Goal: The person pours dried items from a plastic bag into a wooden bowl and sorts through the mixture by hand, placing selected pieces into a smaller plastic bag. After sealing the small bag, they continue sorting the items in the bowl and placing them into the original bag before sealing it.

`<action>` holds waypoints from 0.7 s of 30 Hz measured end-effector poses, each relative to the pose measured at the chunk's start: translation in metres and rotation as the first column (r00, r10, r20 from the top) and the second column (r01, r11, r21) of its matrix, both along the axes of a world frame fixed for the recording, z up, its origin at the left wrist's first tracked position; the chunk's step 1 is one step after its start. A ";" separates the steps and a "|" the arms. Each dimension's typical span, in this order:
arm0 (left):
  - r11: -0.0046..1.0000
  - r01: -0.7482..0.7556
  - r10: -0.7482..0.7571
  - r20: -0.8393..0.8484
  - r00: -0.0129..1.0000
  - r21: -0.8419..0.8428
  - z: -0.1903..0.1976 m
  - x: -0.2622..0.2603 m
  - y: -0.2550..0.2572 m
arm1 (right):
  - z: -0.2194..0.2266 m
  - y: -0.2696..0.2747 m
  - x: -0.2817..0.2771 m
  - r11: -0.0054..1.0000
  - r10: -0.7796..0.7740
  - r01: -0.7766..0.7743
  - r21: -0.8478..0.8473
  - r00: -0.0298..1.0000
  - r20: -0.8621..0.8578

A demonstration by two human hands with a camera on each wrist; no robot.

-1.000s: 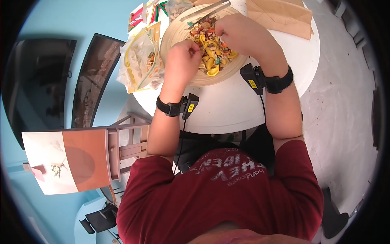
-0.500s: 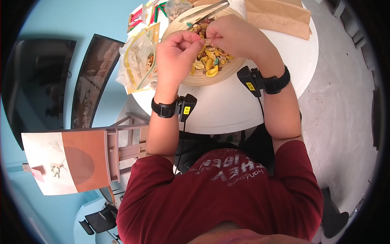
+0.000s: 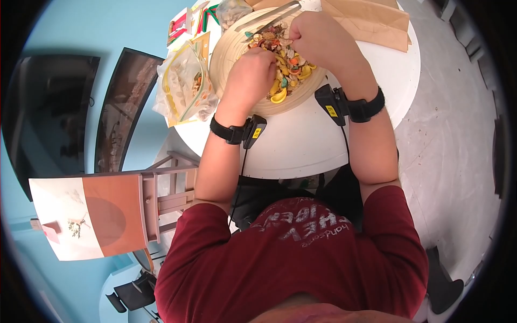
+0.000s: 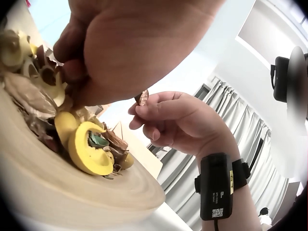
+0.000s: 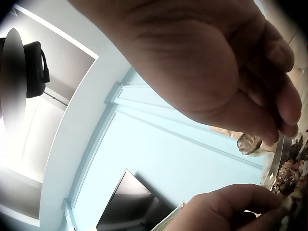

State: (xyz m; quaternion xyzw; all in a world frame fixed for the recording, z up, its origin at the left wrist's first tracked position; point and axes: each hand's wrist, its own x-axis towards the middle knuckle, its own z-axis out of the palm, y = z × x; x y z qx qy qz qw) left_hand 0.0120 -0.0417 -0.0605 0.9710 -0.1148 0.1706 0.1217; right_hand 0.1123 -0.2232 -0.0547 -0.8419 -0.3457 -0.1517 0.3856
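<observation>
Dried petals and shell-like pieces (image 3: 291, 67), yellow, orange, brown and green, lie heaped on a round wooden plate (image 3: 221, 64). The left hand (image 3: 250, 81) reaches down at the heap's near left side, fingers bent; in the left wrist view its fingertips touch the pieces and are partly hidden, so anything in them cannot be made out. Above the heap's right side, the right hand (image 3: 326, 46) pinches a small brown piece (image 4: 144, 98) between thumb and fingers, clear of the plate. This piece (image 5: 249, 143) also shows in the right wrist view.
Metal tongs (image 3: 269, 17) lie across the plate's far side. Left of the plate is an open zip bag (image 3: 180, 86) with pieces inside; another clear bag (image 3: 231, 12) stands behind. Brown paper (image 3: 371, 24) lies at the right on the white round table (image 3: 301, 153).
The hands came together over the plate, then parted. The left hand has gone down to the heap; the right has moved back to the right, with a brown piece in its fingers now.
</observation>
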 end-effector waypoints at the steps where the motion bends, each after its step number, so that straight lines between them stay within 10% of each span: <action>1: 0.998 -0.035 0.035 0.005 0.999 -0.045 0.001 -0.001 0.001 | 0.001 0.000 0.000 0.999 0.024 -0.025 -0.033 0.999 -0.032; 4: 0.932 -0.158 0.136 -0.089 0.987 -0.327 0.009 -0.010 0.004 | 0.011 0.001 -0.004 0.989 0.086 -0.099 -0.110 0.989 -0.121; 9: 0.515 -0.267 0.061 -0.276 0.959 -0.814 0.027 -0.023 -0.001 | 0.016 0.005 -0.013 0.972 0.210 -0.227 -0.061 0.955 -0.210; 21: 0.348 -0.237 0.029 -0.242 0.970 -0.907 0.024 -0.032 -0.005 | 0.020 0.015 -0.026 0.955 0.256 -0.280 -0.099 0.944 -0.209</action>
